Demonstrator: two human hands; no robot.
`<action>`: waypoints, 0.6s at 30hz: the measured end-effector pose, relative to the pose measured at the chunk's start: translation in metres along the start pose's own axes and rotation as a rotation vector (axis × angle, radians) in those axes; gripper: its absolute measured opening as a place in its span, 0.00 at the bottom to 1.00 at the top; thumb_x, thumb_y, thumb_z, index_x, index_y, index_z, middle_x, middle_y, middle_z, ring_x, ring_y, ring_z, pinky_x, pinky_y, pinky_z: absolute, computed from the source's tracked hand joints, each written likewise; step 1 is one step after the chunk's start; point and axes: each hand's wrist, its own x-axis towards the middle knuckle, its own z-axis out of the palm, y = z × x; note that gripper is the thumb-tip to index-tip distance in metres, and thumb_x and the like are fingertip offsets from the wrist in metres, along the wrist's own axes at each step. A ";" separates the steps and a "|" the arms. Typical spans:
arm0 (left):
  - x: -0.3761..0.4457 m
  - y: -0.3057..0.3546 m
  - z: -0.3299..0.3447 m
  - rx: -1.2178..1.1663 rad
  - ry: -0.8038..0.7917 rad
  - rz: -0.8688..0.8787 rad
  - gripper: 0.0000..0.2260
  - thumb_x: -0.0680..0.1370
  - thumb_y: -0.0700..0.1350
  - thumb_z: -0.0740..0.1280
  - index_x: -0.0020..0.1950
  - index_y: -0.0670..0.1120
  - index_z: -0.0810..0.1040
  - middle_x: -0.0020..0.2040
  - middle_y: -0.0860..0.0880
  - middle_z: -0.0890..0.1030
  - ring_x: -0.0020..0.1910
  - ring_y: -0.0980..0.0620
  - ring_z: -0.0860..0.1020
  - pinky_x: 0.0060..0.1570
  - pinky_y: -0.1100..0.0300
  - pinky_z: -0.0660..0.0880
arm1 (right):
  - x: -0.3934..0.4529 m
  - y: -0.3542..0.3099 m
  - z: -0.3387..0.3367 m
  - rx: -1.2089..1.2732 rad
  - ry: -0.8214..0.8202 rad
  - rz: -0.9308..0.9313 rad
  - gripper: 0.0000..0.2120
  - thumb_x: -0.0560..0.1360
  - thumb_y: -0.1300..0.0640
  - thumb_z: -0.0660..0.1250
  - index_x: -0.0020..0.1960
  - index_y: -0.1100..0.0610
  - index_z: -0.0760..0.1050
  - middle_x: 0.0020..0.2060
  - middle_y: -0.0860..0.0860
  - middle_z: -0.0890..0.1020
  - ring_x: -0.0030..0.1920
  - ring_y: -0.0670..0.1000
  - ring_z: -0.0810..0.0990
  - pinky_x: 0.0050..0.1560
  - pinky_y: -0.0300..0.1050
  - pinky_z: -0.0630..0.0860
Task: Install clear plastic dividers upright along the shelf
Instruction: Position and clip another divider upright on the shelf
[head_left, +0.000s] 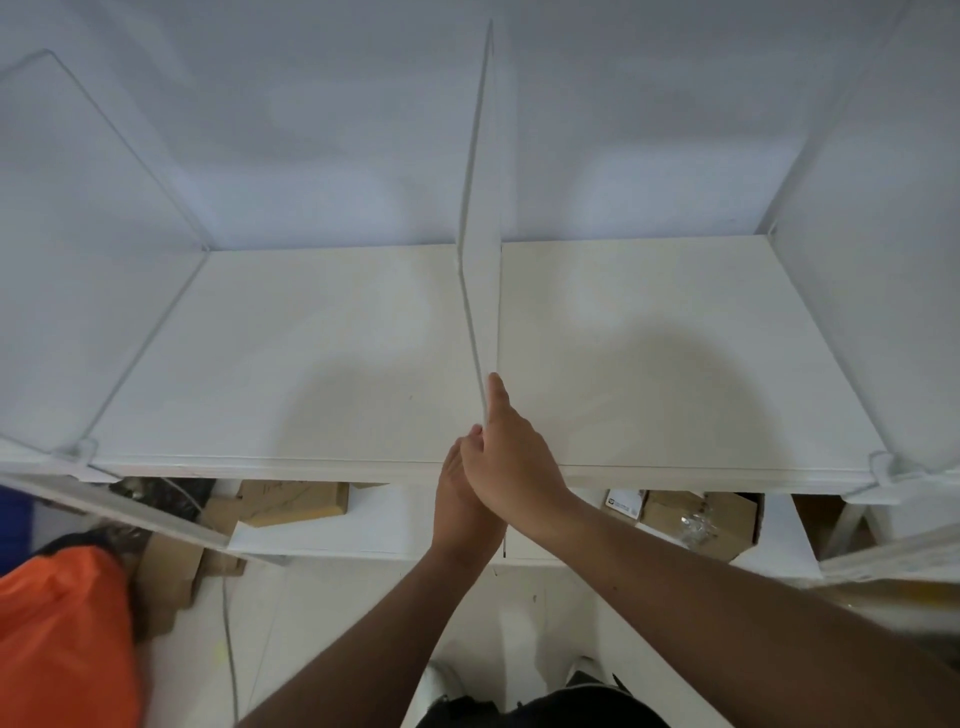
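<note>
A clear plastic divider (480, 218) stands upright across the middle of the white shelf (291, 353), running from the front edge to the back wall. My right hand (511, 457) grips its front edge from the right, fingers reaching up along it. My left hand (457, 493) presses against the same front edge lower down, at the shelf's lip, partly hidden behind the right hand. Two more clear dividers stand upright: one at the left end (78, 249) and one at the right end (872, 291), each held at the front by a small clear clip.
Below the shelf, a lower level holds cardboard boxes (296, 501) on the left and more boxes (696, 519) on the right. An orange bag (62, 639) lies on the floor at the lower left, beside a thin cable (228, 639). The white back wall (311, 130) closes the shelf.
</note>
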 end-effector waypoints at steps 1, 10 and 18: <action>0.000 -0.001 -0.003 -0.022 -0.038 -0.012 0.23 0.73 0.35 0.69 0.67 0.42 0.70 0.64 0.44 0.76 0.64 0.46 0.75 0.63 0.48 0.74 | 0.001 0.001 -0.001 -0.015 -0.018 0.026 0.26 0.79 0.54 0.56 0.75 0.57 0.57 0.63 0.56 0.77 0.60 0.58 0.78 0.60 0.51 0.74; 0.039 -0.024 -0.093 0.499 -0.357 0.273 0.16 0.76 0.48 0.67 0.63 0.50 0.74 0.64 0.49 0.77 0.63 0.49 0.75 0.64 0.54 0.71 | -0.007 -0.020 -0.012 -0.286 -0.348 0.198 0.17 0.78 0.49 0.56 0.45 0.60 0.77 0.36 0.53 0.82 0.36 0.55 0.82 0.39 0.45 0.78; 0.056 -0.045 -0.249 0.417 -0.135 0.335 0.13 0.81 0.50 0.58 0.61 0.49 0.77 0.66 0.49 0.76 0.66 0.48 0.73 0.67 0.54 0.67 | -0.011 -0.126 0.053 0.096 -0.042 0.057 0.28 0.79 0.47 0.57 0.77 0.51 0.57 0.74 0.51 0.66 0.70 0.52 0.69 0.61 0.41 0.65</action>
